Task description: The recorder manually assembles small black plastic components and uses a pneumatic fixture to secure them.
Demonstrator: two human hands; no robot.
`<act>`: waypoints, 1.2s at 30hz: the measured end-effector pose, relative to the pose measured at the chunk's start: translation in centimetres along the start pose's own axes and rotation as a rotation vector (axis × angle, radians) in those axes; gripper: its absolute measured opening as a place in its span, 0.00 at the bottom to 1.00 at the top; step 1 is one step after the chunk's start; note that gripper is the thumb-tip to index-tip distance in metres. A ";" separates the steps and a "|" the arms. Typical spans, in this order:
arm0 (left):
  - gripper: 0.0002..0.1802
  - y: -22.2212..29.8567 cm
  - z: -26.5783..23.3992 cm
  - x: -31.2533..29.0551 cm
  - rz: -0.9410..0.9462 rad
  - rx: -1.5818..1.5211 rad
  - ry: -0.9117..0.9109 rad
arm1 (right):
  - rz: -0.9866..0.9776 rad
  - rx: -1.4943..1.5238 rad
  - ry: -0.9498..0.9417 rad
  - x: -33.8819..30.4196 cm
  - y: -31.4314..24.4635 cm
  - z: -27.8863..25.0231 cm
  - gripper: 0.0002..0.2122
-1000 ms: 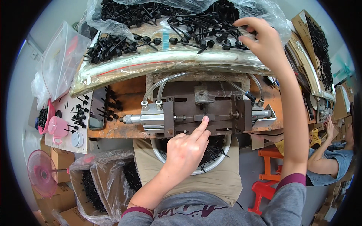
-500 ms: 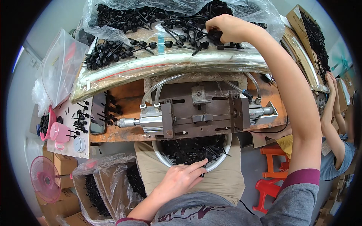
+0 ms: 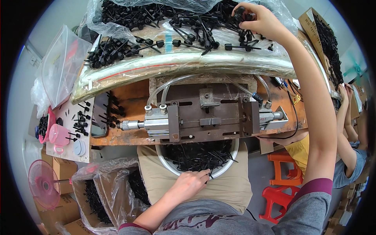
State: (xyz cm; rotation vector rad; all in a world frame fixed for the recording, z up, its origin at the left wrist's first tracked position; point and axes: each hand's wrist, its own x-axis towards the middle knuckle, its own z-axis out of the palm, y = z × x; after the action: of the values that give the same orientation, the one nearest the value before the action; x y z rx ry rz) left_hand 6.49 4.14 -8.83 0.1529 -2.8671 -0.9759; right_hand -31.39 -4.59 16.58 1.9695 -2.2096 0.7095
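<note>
My right hand (image 3: 263, 20) is closed round a small bunch of black plastic parts with thick heads and thin stems (image 3: 239, 15), raised at the right end of a heap of the same parts (image 3: 164, 17). My left hand (image 3: 188, 185) lies at the near rim of a round white basket (image 3: 225, 171) on my lap. Its fingers are curled together, with a thin black stemmed part (image 3: 211, 174) at the fingertips. Slim black pieces (image 3: 196, 154) fill the basket. Between my hands stands a metal clamping fixture (image 3: 209, 117) with cylinders at both ends.
Plastic-wrapped cardboard (image 3: 188, 58) bears the heap behind the fixture. On the left are a pink cup (image 3: 59, 135), a pink fan (image 3: 44, 184) and a plastic-lined box (image 3: 111, 192). Red stools (image 3: 276, 201) stand right, near another person's arms (image 3: 342, 113). Clear hoses (image 3: 158, 94) join the fixture.
My right hand has moved right and slightly up over the heap, and black parts now show in its grasp. My left hand has shifted slightly left at the basket rim, fingers drawn in.
</note>
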 end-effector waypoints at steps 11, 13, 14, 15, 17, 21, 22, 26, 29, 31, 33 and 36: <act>0.36 1.5 -2.1 0.6 -0.048 0.026 0.064 | 0.377 0.835 0.267 -0.2 2.3 -0.5 0.09; 0.39 1.9 -2.8 1.4 0.006 0.024 0.104 | 0.330 0.925 0.227 -0.4 6.2 0.0 0.10; 0.38 2.1 -3.2 1.6 0.019 0.028 0.121 | 0.320 0.901 0.212 -0.2 5.8 0.8 0.07; 0.38 2.4 -3.6 1.7 0.032 0.032 0.138 | 0.286 0.785 0.157 -0.2 5.4 1.2 0.07; 0.38 3.0 -4.3 2.3 0.075 0.030 0.159 | 0.222 0.543 0.055 -1.0 4.5 1.8 0.07; 0.36 3.8 -4.9 2.3 0.135 0.022 0.213 | 0.183 0.495 0.157 -1.2 3.1 1.9 0.07; 0.35 4.0 -5.0 2.0 0.131 0.025 0.232 | 0.225 0.553 0.185 -1.0 2.7 1.4 0.07; 0.32 3.8 -5.1 2.0 0.150 0.024 0.307 | 0.338 0.946 0.364 -1.9 0.5 0.4 0.08; 0.30 4.1 -6.1 2.5 0.172 0.015 0.386 | 0.403 1.001 0.361 -1.6 1.3 -0.1 0.06; 0.30 4.3 -6.9 2.9 0.188 0.006 0.438 | 0.388 1.080 0.336 -1.6 1.2 0.0 0.06; 0.29 4.3 -7.5 3.2 0.205 0.000 0.485 | 0.346 1.037 0.385 -1.6 0.4 0.1 0.06; 0.30 4.1 -8.0 3.6 0.211 -0.025 0.548 | 0.318 0.753 0.349 -1.8 -0.4 0.6 0.06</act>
State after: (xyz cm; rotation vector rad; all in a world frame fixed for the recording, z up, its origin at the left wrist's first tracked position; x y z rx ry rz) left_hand 3.74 2.10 0.29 0.0938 -2.3157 -0.7795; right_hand -30.57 -3.16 15.51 1.5188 -2.2271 1.9915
